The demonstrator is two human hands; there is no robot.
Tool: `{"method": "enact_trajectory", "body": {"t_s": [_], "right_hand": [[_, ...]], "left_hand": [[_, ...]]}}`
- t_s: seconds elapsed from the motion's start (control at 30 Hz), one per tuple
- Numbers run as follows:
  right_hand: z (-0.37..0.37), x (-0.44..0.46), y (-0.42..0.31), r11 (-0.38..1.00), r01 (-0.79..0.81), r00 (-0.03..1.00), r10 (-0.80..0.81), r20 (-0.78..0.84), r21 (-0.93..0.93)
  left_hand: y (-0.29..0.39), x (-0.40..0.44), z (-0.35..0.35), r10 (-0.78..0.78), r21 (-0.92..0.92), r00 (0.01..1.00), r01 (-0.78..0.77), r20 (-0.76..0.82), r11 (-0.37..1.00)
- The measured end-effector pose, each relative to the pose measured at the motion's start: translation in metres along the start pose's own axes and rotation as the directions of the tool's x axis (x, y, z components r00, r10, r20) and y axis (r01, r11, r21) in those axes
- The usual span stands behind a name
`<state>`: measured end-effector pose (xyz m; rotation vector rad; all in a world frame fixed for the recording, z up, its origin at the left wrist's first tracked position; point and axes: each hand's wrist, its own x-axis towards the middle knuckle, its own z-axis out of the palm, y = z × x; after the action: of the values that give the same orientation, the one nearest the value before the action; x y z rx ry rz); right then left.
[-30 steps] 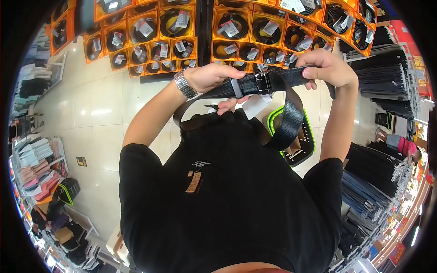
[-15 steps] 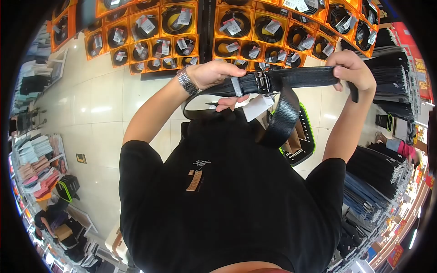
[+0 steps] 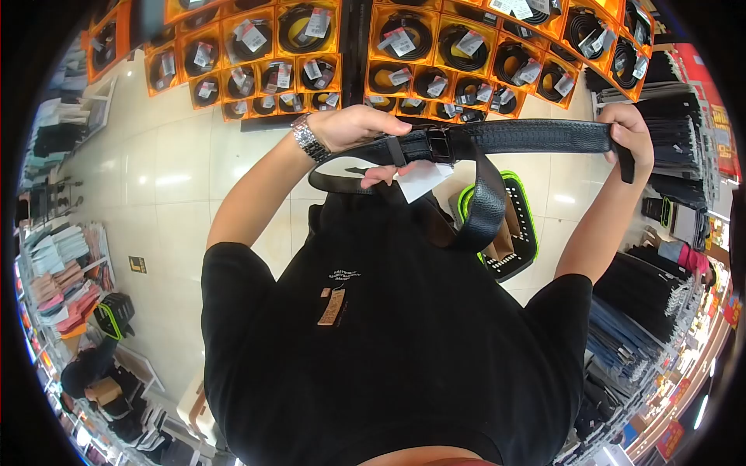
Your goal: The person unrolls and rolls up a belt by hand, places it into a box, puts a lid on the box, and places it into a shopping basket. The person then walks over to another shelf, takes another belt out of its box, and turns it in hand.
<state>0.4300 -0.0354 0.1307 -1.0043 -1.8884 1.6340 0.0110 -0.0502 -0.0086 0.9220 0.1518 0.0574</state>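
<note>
A black leather belt (image 3: 544, 137) is stretched between my two hands in front of my chest. My left hand (image 3: 353, 132), with a metal watch (image 3: 309, 140) at the wrist, is closed around the belt just left of its dark buckle (image 3: 439, 144). A white tag (image 3: 423, 180) hangs below the buckle. My right hand (image 3: 631, 133) pinches the belt farther right, and a short piece hangs down past the fingers. Another length of the belt loops down beneath the buckle.
Orange display boxes (image 3: 299, 35) with coiled, tagged belts stand ahead. A black basket with a green rim (image 3: 536, 225) is on the floor beyond my body. Trousers (image 3: 637, 287) hang on the right; folded clothes (image 3: 70, 264) lie at left. A person (image 3: 89, 369) is at lower left.
My right hand has moved right and slightly down along with the belt, and my left hand slightly left. The buckle and tag have shifted a little left.
</note>
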Motion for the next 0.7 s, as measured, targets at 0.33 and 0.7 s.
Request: {"method": "enact_trajectory", "body": {"t_s": [0.33, 0.7], "right_hand": [[0.037, 0.003, 0.017, 0.853, -0.434, 0.901, 0.420, -0.112, -0.289], [0.125, 0.035, 0.077, 0.904, -0.427, 0.881, 0.410, 0.238, 0.022]], "left_hand": [[0.008, -0.013, -0.001, 0.244, 0.398, 0.854, -0.048, -0.459, 0.916], [0.012, -0.032, 0.023, 0.410, 0.872, 0.845, 0.126, -0.345, 0.473]]}}
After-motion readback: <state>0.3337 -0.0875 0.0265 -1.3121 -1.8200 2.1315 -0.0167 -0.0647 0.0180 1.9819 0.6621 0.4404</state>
